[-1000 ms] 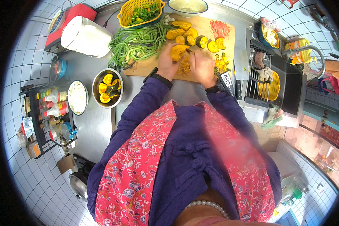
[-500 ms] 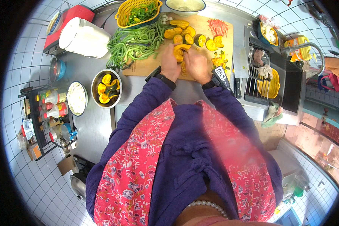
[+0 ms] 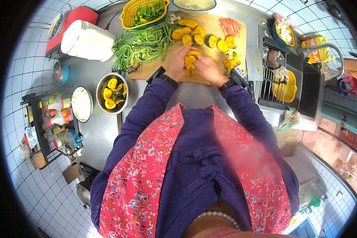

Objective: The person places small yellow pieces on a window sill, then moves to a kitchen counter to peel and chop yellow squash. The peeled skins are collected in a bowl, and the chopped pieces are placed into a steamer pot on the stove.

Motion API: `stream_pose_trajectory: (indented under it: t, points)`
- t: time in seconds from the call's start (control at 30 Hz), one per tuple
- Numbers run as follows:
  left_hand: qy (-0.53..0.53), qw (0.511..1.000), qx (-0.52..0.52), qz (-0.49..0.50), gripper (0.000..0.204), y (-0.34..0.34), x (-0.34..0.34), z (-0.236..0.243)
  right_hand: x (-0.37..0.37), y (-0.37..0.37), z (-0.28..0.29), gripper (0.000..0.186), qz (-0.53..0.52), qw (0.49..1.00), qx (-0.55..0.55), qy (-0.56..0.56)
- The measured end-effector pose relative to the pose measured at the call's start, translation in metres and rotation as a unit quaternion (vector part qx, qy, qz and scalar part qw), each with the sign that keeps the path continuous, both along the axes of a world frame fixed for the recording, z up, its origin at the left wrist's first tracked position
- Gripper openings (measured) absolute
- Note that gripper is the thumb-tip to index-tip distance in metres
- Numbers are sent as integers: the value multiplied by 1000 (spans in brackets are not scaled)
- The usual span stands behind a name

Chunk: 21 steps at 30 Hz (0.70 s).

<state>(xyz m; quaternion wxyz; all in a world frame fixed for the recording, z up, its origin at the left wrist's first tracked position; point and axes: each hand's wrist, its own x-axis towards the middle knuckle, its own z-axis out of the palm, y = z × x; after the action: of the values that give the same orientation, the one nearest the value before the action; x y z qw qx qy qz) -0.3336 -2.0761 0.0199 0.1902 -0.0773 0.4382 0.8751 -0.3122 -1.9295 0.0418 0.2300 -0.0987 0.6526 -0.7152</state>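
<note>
Over the front of the wooden cutting board (image 3: 150, 72), my left hand (image 3: 177, 64) and my right hand (image 3: 210, 70) are both closed round one curved pumpkin piece (image 3: 195, 53). Stringy orange pulp (image 3: 190, 62) shows between my fingers and hangs down toward the board. My fingertips are partly hidden. Just beyond my hands lie several cut pumpkin pieces (image 3: 181, 33), some with dark green rind. A small heap of pumpkin scraps (image 3: 231, 61) sits right of my right hand. Long green beans (image 3: 144, 49) are piled on the left of the board, beside my left hand.
Shredded red strips (image 3: 229, 27) lie at the board's far right. A metal bowl (image 3: 112, 112) of pumpkin pieces and a white plate (image 3: 82, 104) stand to the left. A yellow basket (image 3: 123, 18) of green peppers is at the back; a knife (image 3: 250, 88) and sink (image 3: 311, 93) are right.
My hands have drawn slightly apart and the wrists have turned outward. More loose pulp now shows below the pumpkin piece, between my fingers. The other vegetables stay where they were.
</note>
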Motion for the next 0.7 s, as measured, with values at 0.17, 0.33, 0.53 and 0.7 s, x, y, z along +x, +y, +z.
stream_pose_trajectory:
  t: [0.17, 0.33, 0.53, 0.7]
  points:
    - [57, 996, -67, 22, 33, 0, -11, -5, 7, 7, -5, 22, 25, 978, -107, -176]
    - [51, 989, -113, 75, 34, -36, -5, 0, -9, 42, -32, 21, -165, 951, 232, 117]
    - [119, 956, -110, 246, 26, -173, 56, 7, -12, 63, -48, 39, -107, 790, 538, 273]
    - [50, 762, -533, 366, 23, -269, 122, 5, -8, 54, -44, 37, -128, 830, 474, 264]
